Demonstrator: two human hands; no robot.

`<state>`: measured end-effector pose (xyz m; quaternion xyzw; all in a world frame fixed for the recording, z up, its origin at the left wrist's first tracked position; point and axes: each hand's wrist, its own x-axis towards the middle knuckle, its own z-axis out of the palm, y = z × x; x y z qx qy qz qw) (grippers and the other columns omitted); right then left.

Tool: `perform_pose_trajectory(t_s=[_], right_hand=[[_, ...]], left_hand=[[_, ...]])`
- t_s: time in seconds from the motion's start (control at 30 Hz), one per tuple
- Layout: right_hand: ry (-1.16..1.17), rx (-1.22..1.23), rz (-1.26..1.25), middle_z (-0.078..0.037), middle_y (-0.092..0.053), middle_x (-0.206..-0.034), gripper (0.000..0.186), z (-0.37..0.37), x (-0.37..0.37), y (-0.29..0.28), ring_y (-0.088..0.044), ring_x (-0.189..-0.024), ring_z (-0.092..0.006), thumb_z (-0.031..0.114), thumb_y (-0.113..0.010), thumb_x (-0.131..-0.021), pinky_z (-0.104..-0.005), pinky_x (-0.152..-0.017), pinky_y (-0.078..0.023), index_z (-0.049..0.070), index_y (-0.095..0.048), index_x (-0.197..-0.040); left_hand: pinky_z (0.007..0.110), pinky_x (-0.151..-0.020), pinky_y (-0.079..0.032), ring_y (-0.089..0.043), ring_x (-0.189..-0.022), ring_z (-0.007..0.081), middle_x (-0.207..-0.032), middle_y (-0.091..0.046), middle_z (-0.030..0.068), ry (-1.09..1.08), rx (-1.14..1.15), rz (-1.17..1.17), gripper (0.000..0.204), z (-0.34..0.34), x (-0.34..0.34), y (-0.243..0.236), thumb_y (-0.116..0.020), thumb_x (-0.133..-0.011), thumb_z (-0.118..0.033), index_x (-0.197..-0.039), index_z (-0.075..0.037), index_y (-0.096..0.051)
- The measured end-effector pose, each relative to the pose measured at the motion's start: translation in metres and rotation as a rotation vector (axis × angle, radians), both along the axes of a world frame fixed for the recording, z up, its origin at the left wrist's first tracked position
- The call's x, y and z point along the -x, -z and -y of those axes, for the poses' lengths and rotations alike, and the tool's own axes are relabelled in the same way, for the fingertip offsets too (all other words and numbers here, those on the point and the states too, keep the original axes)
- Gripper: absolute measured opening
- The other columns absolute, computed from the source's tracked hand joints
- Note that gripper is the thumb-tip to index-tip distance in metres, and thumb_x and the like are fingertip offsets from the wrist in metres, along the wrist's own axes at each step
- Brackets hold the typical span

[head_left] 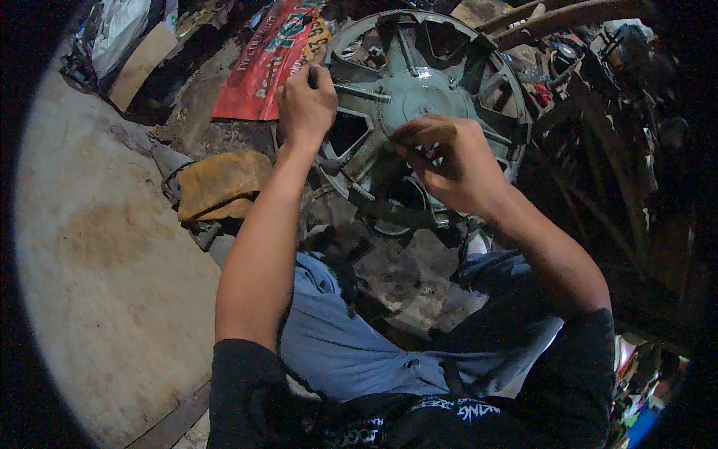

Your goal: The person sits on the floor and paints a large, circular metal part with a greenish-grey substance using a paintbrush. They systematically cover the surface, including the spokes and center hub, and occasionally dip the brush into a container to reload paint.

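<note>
A round grey-green spoked wheel (428, 96) with a smooth domed hub lies in front of me, dark smears on its spokes and rim. My left hand (308, 103) is closed at the wheel's left rim, thumb uppermost. Its fingers hide whether it grips the rim or some small item there. Over the lower part of the hub, my right hand (456, 161) is curled with fingertips and thumb drawn together. Anything between those fingertips is too dark and blurred to name.
Left of the wheel lie a red printed sheet (262, 67) and a folded yellow-brown cloth (223, 187). A pale stained board (112, 247) covers the left side. Dark scrap and rods (606, 157) crowd the right, with a brown curved bar (568, 22) behind.
</note>
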<state>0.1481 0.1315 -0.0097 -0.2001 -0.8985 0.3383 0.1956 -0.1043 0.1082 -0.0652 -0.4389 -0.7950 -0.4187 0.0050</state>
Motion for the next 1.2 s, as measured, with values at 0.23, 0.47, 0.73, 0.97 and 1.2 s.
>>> perform_pose_trajectory(t_s=[0.23,0.47,0.73,0.97,1.2], right_hand=[[-0.013,0.025,0.069,-0.016,-0.072,-0.100,0.024,-0.001,-0.001,0.008,-0.071,-0.089,-0.0338,-0.004,-0.069,-0.074,-0.0379,-0.076,-0.056,0.001,-0.072,-0.097],[-0.069,0.001,0.025,-0.016,-0.071,-0.104,0.033,0.004,-0.006,0.028,-0.069,-0.095,-0.0378,-0.004,-0.070,-0.070,-0.0407,-0.081,-0.056,0.002,-0.071,-0.102],[-0.107,0.077,0.065,-0.023,-0.067,-0.114,0.060,0.005,-0.005,0.028,-0.065,-0.108,-0.0410,0.000,-0.078,-0.057,-0.0450,-0.092,-0.054,0.001,-0.066,-0.116],[-0.144,0.118,0.001,-0.023,-0.069,-0.108,0.060,0.025,-0.007,0.011,-0.065,-0.106,-0.0424,0.003,-0.079,-0.058,-0.0455,-0.096,-0.053,0.002,-0.066,-0.117],[0.133,0.155,-0.044,-0.010,-0.073,-0.090,0.017,-0.014,-0.006,-0.008,-0.067,-0.082,-0.0144,0.011,-0.073,-0.092,-0.0314,-0.074,-0.054,-0.001,-0.072,-0.104]], left_hand=[[0.051,-0.090,-0.051,-0.069,-0.090,0.0455,-0.092,-0.070,0.0266,-0.020,-0.067,-0.034,0.041,-0.003,-0.001,-0.003,-0.049,-0.094,-0.030,-0.124,-0.014,-0.072],[0.051,-0.067,-0.049,-0.067,-0.076,0.0475,-0.080,-0.066,0.0311,0.035,-0.173,-0.038,0.042,-0.003,-0.006,-0.001,-0.049,-0.097,-0.030,-0.089,0.006,-0.069],[0.052,-0.067,-0.049,-0.068,-0.078,0.0468,-0.081,-0.066,0.0319,0.017,-0.161,-0.037,0.039,-0.006,-0.004,0.002,-0.050,-0.097,-0.026,-0.087,0.006,-0.068],[0.051,-0.081,-0.051,-0.068,-0.087,0.0458,-0.089,-0.069,0.0282,0.002,-0.079,-0.017,0.035,-0.005,0.004,0.003,-0.048,-0.097,-0.027,-0.113,-0.005,-0.069],[0.049,-0.081,-0.050,-0.068,-0.085,0.0443,-0.088,-0.070,0.0263,0.021,-0.114,-0.015,0.034,0.002,-0.005,-0.008,-0.049,-0.098,-0.027,-0.116,-0.007,-0.070]])
